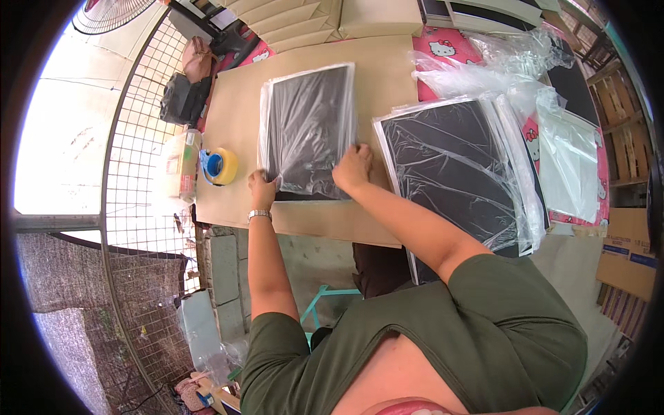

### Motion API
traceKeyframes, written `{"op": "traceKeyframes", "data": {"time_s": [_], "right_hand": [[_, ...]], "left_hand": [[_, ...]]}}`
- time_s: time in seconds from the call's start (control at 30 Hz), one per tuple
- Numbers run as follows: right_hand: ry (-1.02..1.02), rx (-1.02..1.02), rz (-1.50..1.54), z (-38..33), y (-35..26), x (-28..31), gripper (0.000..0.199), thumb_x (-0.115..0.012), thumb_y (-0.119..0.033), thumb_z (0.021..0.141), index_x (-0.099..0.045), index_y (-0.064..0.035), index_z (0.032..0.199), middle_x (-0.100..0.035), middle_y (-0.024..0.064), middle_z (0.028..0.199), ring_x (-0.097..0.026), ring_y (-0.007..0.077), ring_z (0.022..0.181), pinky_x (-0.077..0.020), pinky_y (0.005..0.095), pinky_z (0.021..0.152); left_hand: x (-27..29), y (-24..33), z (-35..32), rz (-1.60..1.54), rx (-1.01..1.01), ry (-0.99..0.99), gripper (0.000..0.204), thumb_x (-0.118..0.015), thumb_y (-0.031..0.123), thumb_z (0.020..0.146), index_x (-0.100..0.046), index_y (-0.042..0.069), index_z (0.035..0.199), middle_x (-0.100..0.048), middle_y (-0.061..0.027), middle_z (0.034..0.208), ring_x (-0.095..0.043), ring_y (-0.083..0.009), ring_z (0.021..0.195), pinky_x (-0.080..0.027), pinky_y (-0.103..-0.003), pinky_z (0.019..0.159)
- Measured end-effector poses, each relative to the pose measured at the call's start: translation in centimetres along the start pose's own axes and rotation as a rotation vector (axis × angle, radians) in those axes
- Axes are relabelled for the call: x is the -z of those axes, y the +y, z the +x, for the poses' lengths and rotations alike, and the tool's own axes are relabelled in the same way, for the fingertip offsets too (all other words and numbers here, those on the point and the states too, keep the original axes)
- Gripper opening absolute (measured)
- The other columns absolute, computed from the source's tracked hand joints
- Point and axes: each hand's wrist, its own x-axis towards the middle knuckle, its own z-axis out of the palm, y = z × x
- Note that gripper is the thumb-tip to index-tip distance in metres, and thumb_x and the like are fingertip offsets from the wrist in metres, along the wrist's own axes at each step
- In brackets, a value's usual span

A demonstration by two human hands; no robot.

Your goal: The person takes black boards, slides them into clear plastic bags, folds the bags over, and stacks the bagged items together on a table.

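A flat black board [311, 111] lies on the brown cardboard sheet in front of me, covered by a clear plastic bag [265, 124]. Along its near edge a strip of the board shows below the wrinkled plastic. My left hand [263, 188], with a metal watch at the wrist, pinches the plastic at the near left corner. At the right side, near the lower corner, the curled fingers of my right hand [353, 169] grip the bag's edge. The fingertips of both hands are partly hidden.
To the right lies a stack of plastic-covered black boards [443, 159], with loose clear plastic [491, 69] behind it. A tape roll in a blue dispenser [220, 166] stands left on the cardboard sheet [232, 104]. Folded cardboard [290, 21] lies at the back; wire mesh [138, 104] borders the left.
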Motion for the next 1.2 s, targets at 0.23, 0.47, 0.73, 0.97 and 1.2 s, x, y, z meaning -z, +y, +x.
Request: {"op": "traceKeyframes", "data": {"time_s": [0.23, 0.47, 0.73, 0.97, 1.2], "right_hand": [[-0.051, -0.078, -0.003, 4.2, 0.0, -0.5, 0.046, -0.058, -0.015, 0.074, -0.046, 0.0031, 0.115, -0.042, 0.0247, 0.122, -0.047, 0.0411, 0.110, -0.0405, 0.0429, 0.093], [-0.045, 0.690, 0.091, 3.4, 3.5, 9.1, 0.039, -0.059, -0.025, 0.072, -0.061, -0.0015, 0.103, -0.058, 0.0192, 0.109, -0.054, 0.0334, 0.105, -0.0406, 0.0426, 0.092], [0.446, 0.195, -0.389, -4.6, 19.3, 25.8, 0.032, -0.065, -0.026, 0.077, -0.059, -0.0015, 0.097, -0.053, 0.0182, 0.098, -0.052, 0.0351, 0.092, -0.0426, 0.0440, 0.081], [0.185, 0.262, 0.023, -5.5, 19.2, 25.7, 0.038, -0.063, -0.021, 0.078, -0.058, 0.0011, 0.109, -0.055, 0.0184, 0.097, -0.054, 0.0353, 0.093, -0.0441, 0.0413, 0.081], [0.026, 0.001, 0.117, -5.1, 18.6, 26.5, 0.033, -0.062, -0.023, 0.079, -0.062, -0.0039, 0.106, -0.057, 0.0186, 0.096, -0.056, 0.0351, 0.091, -0.0445, 0.0414, 0.081]], "left_hand": [[-3.1, 1.0, -6.6, -0.189, 0.327, 0.007, 0.061, -0.060, 0.005, 0.068, -0.039, -0.006, 0.125, -0.042, -0.0266, 0.122, -0.045, -0.0390, 0.110, -0.038, -0.040, 0.096], [-0.4, 0.9, -8.1, -0.098, 0.305, 0.139, 0.064, -0.067, 0.013, 0.070, -0.040, -0.006, 0.124, -0.045, -0.0242, 0.120, -0.048, -0.0369, 0.107, -0.039, -0.040, 0.092], [-6.6, 21.9, -18.1, -1.009, 0.288, -0.534, 0.059, -0.071, 0.018, 0.077, -0.043, -0.008, 0.121, -0.057, -0.0149, 0.108, -0.055, -0.0231, 0.092, -0.045, -0.032, 0.082], [-7.7, 18.6, -18.3, -1.400, 0.353, -0.485, 0.017, -0.051, 0.001, 0.087, -0.058, 0.005, 0.102, -0.062, -0.0055, 0.095, -0.059, -0.0174, 0.087, -0.049, -0.034, 0.077], [-8.5, 17.3, -18.3, -1.455, 0.326, -0.396, 0.017, -0.053, 0.008, 0.089, -0.056, 0.008, 0.106, -0.062, -0.0027, 0.096, -0.058, -0.0150, 0.086, -0.048, -0.032, 0.079]]}}
